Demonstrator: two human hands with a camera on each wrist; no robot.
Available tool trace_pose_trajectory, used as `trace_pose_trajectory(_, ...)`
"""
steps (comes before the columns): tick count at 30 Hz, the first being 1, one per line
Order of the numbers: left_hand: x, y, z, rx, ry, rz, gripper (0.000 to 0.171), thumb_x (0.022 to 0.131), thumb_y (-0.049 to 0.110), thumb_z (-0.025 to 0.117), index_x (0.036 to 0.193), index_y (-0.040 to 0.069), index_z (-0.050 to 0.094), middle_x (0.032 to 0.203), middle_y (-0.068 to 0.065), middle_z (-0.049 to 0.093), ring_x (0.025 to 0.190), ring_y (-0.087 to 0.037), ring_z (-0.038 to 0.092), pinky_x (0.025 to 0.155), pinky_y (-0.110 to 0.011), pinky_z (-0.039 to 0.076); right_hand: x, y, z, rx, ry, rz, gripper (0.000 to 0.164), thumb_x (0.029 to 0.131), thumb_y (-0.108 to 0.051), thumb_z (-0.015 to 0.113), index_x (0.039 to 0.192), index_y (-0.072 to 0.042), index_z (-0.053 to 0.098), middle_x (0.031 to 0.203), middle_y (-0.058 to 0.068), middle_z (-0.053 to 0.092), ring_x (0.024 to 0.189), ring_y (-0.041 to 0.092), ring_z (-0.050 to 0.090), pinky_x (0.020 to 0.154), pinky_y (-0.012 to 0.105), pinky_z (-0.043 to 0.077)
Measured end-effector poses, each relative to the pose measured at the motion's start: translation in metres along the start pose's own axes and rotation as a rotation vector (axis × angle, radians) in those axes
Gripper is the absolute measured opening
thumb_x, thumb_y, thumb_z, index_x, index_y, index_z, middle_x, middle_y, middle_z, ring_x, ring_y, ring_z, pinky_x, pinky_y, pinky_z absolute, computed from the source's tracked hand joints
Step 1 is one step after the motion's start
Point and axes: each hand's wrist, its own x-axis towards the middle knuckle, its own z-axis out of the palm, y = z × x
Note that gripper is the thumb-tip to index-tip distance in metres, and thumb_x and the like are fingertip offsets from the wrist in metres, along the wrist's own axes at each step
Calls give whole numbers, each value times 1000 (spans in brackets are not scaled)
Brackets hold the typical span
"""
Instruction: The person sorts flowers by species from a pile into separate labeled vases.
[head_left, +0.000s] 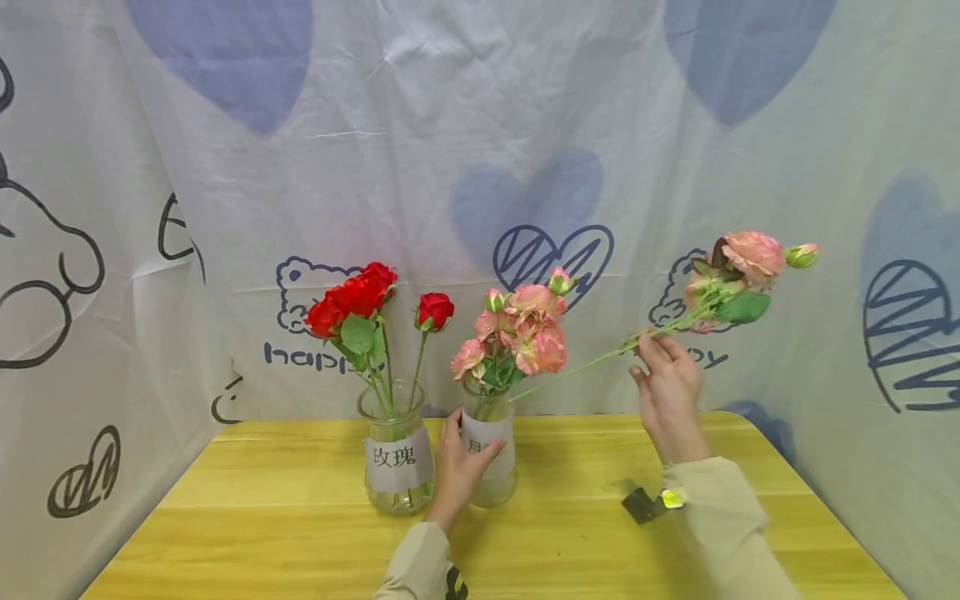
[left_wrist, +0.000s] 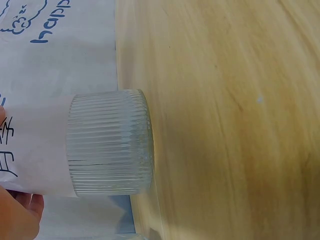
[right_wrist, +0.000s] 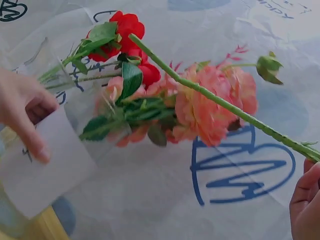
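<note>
My left hand grips a ribbed glass vase around its white label. The vase stands upright on the table and holds several pink flowers. Up to the right, my right hand pinches the green stem of another pink flower, which has a bud and leaves. This stem slants down to the left, its lower end close to the vase's rim in the head view. In the right wrist view that end is free, outside the vase. The right wrist view shows only part of the right hand.
Left of the held vase stands a second glass vase with a white label and several red roses. A small black object lies by the right sleeve. A printed white cloth hangs behind the wooden table.
</note>
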Motion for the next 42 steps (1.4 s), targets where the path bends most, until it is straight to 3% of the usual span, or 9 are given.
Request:
trace_pose_trajectory(4,0,-1,0,9,6,-3,74,73,14,85,130,-10,46,121,-26,52,111,-42,53,94,-53,46,3,6,15,-21,13,-35,7,95,-5,59,102,-3,58,93,3,66,80,10,59,52,15,43)
trace_pose_trajectory(13,1,0,0,29,1,-3,74,73,14,84,131,-10,45,123,-26,52,111,-42,54,95,-53,46,9,21,33,-199,70,-168,10,93,-2,61,103,-4,60,94,2,64,79,6,59,52,12,44)
trace_pose_trajectory(21,-1,1,0,30,14,9,75,71,12,86,130,-10,46,122,-26,53,111,-42,54,95,-53,46,9,27,44,-329,51,-303,23,91,5,62,113,9,58,95,4,63,79,9,60,52,13,46)
trace_pose_trajectory(31,-1,1,-1,23,7,1,76,72,14,86,132,-10,45,124,-26,52,112,-42,53,95,-54,46,6,30,53,-524,-69,-390,28,92,3,61,120,8,59,108,21,65,77,7,57,55,13,46)
trace_pose_trajectory(36,-1,2,-1,18,2,-6,76,73,15,85,132,-10,44,125,-26,51,113,-42,53,95,-54,45,3,33,59,-578,-155,-415,28,92,3,61,120,6,61,111,22,66,76,5,58,55,15,48)
trace_pose_trajectory(39,-1,2,-1,17,4,-3,77,73,15,85,132,-11,44,124,-26,51,112,-42,52,96,-54,45,2,33,63,-618,-214,-424,26,92,1,61,118,6,63,110,21,67,77,13,60,57,21,51)
trace_pose_trajectory(42,-1,1,0,21,7,4,77,72,14,85,132,-12,44,124,-27,51,112,-43,53,95,-54,45,0,33,67,-685,-264,-433,23,93,-1,61,114,6,65,106,21,68,87,23,64,59,21,52)
